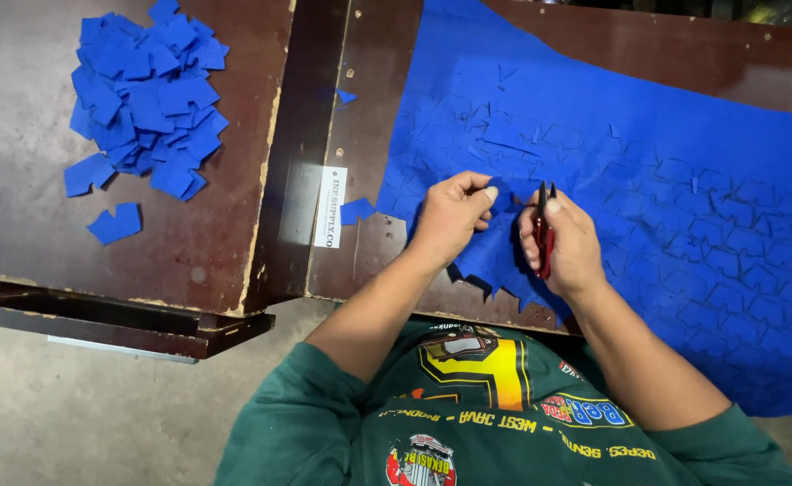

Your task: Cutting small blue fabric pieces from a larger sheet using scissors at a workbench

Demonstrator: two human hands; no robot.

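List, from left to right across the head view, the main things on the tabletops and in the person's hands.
Heap of blue cut pieces → white label → small blue scrap → left hand → red snips in the right hand → large blue sheet.

Left hand (450,216) pinches blue fabric (648,180); right hand (568,245) grips red snips (543,236)

Dim, even light (sharp focus); faint glare on the tabletop (18,117).

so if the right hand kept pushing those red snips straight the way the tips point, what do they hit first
Most likely the blue sheet itself: the right hand holds the red snips with tips pointing away from the body, over the fabric. Height above it is unclear.
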